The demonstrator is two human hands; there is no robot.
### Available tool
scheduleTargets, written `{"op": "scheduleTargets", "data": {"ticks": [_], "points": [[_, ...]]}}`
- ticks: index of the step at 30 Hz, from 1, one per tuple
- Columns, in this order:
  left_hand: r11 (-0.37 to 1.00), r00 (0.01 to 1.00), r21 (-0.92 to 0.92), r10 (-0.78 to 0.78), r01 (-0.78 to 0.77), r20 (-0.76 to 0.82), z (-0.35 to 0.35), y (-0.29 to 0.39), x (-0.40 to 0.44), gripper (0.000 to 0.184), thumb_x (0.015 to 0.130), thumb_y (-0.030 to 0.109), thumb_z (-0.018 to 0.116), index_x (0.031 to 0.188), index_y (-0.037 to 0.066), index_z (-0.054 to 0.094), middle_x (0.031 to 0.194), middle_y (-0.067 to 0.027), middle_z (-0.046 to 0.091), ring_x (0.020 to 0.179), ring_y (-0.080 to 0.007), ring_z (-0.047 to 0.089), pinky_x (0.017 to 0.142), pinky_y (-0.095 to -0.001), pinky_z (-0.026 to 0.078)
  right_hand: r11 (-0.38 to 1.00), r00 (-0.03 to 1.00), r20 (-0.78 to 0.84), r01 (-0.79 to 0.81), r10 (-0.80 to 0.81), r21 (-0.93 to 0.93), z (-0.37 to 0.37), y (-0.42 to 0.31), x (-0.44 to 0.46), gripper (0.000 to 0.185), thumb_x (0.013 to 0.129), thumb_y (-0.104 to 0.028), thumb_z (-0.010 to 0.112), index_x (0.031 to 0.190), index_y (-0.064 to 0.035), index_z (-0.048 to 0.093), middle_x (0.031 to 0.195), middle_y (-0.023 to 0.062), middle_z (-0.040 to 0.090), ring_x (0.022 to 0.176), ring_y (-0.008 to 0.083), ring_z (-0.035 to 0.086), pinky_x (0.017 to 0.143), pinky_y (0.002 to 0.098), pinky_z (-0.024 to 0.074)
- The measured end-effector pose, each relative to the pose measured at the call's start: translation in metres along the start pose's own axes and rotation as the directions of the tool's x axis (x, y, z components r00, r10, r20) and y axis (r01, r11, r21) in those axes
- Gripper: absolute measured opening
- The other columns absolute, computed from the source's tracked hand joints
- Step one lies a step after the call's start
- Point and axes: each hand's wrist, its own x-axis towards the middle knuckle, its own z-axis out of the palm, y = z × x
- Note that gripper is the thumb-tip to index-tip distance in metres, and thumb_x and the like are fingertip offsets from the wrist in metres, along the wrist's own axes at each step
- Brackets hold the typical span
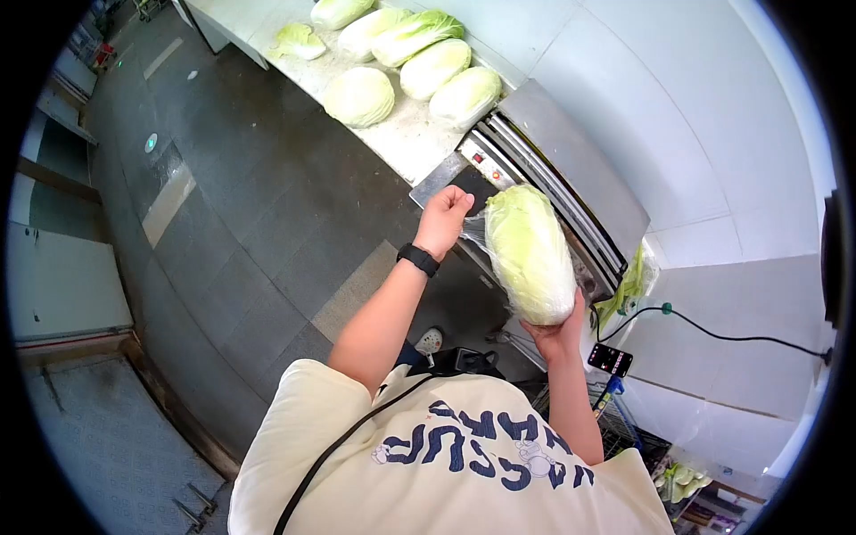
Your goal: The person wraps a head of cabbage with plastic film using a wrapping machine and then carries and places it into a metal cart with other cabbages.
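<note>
presently, from my distant place, i watch through the head camera and i see both of my hands at work around one long cabbage [528, 254]. this cabbage is pale green, and a clear film [474, 231] covers it, with wrinkles and some shine. it is in front of a metal machine [578, 165], and it hides a part of the front edge; whether it touches the machine, i cannot tell.

my right hand [560, 333] is under the near end of the cabbage, with the palm turned up, and it carries this end. my left hand [443, 222] is beside the far end, narrow, with the fingers bent close together; a stretched bunch of the film goes from the cabbage to it, and it seems to pinch this bunch. on the left wrist there is a black watch [418, 259].

on the machine i notice a red switch [478, 158] and a small orange light [496, 176]. beyond it, the white table [392, 152] carries several other cabbages [359, 96] and, near its edge, one loose leaf [297, 41]. to the right, green leaves [631, 287] lie just beside the machine, and nearer to me stands a phone [611, 359] with a lit screen.
</note>
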Motion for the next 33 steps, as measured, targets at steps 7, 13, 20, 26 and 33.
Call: {"op": "scheduleTargets", "data": {"ticks": [7, 13, 20, 26, 33], "points": [[0.995, 0.979, 0.064, -0.088, 0.077, 0.184, 0.002, -0.002, 0.010, 0.031, 0.104, 0.035, 0.057, 0.088, 0.009, 0.063, 0.068, 0.0074, 0.046, 0.056, -0.0029, 0.036, 0.048, -0.0220, 0.029, 0.999, 0.998, -0.057, -0.025, 0.023, -0.027, -0.001, -0.007, 0.005, 0.078, 0.095, -0.071, 0.039, 0.152, -0.0189, 0.041, 0.150, 0.0117, 0.049, 0.133, 0.0380, 0.050, 0.103, 0.0618, 0.0423], [0.962, 0.806, 0.206, -0.265, 0.181, 0.529, 0.003, 0.054, -0.005, 0.023, 0.099, 0.025, 0.062, 0.087, 0.008, 0.071, 0.068, 0.0076, 0.052, 0.056, -0.0022, 0.039, 0.047, -0.0215, 0.029, 0.999, 0.998, -0.067, -0.018, 0.015, -0.038, 0.008, -0.009, 0.001, 0.076, 0.096, -0.071, 0.035, 0.151, -0.0184, 0.043, 0.151, 0.0123, 0.049, 0.132, 0.0379, 0.051, 0.103, 0.0604, 0.0430], [0.985, 0.949, 0.088, -0.166, 0.148, 0.269, -0.007, 0.018, -0.017, 0.018, 0.098, 0.017, 0.067, 0.088, 0.004, 0.072, 0.077, 0.0065, 0.063, 0.069, -0.0018, 0.049, 0.062, -0.0200, 0.040, 0.994, 0.996, -0.086, -0.030, 0.021, -0.107, 0.008, -0.011, 0.001, 0.077, 0.095, -0.072, 0.036, 0.149, -0.0193, 0.046, 0.146, 0.0113, 0.054, 0.129, 0.0366, 0.055, 0.102, 0.0600, 0.0442], [0.995, 0.975, -0.074, -0.044, 0.062, 0.220, 0.000, -0.050, -0.002, 0.013, 0.097, 0.014, 0.069, 0.090, 0.003, 0.070, 0.078, 0.0059, 0.063, 0.068, -0.0014, 0.049, 0.062, -0.0201, 0.040, 0.991, 0.994, -0.103, -0.035, 0.022, -0.127, 0.010, -0.015, 0.002, 0.075, 0.094, -0.072, 0.038, 0.148, -0.0201, 0.048, 0.144, 0.0097, 0.057, 0.126, 0.0355, 0.058, 0.099, 0.0592, 0.0460], [0.971, 0.947, -0.155, -0.128, 0.180, 0.296, -0.002, -0.054, 0.013, 0.016, 0.096, 0.014, 0.071, 0.084, 0.004, 0.065, 0.072, 0.0074, 0.058, 0.064, -0.0013, 0.045, 0.057, -0.0208, 0.038, 0.996, 0.991, -0.126, -0.049, 0.038, -0.080, 0.011, -0.018, 0.002, 0.072, 0.095, -0.069, 0.041, 0.146, -0.0198, 0.049, 0.143, 0.0099, 0.058, 0.125, 0.0347, 0.059, 0.095, 0.0586, 0.0499]]}}
